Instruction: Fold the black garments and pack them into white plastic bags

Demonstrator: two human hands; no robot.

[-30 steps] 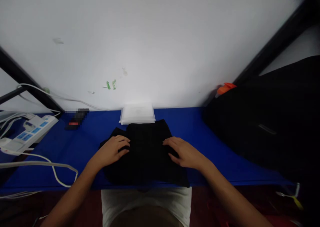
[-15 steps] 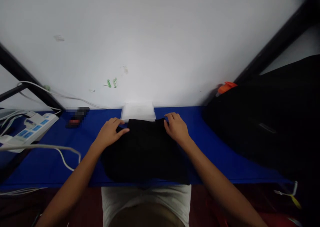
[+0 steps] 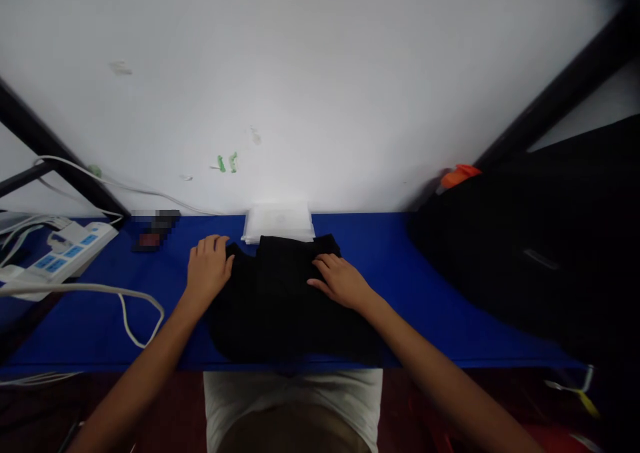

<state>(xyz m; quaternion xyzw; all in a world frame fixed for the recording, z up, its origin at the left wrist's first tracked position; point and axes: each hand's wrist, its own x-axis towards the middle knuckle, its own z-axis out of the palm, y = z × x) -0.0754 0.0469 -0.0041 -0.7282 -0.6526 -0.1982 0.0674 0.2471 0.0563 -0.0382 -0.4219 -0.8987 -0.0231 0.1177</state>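
A folded black garment [image 3: 280, 306] lies on the blue table top in front of me, its kind hard to make out in the dark cloth. My left hand [image 3: 207, 266] rests at its upper left corner, fingers outstretched and thumb against the cloth's edge. On the upper right part of the garment my right hand [image 3: 343, 281] lies palm down, fingers loosely extended and thumb apart. Just behind the garment sits a stack of clear plastic bags or sleeves [image 3: 279, 222], its front edge close to the cloth.
To the left are a white power strip [image 3: 70, 253] and a white cable [image 3: 125, 320] looping over the blue table [image 3: 400, 306]. A dark, partly blurred object [image 3: 157, 230] lies near the wall. A large black heap of fabric [image 3: 500, 253] with an orange item [image 3: 460, 176] behind it takes up the right.
My right hand has slid inward and toward me over the garment. My left hand has moved slightly left to the cloth's edge. The upper corners of the garment now show more.
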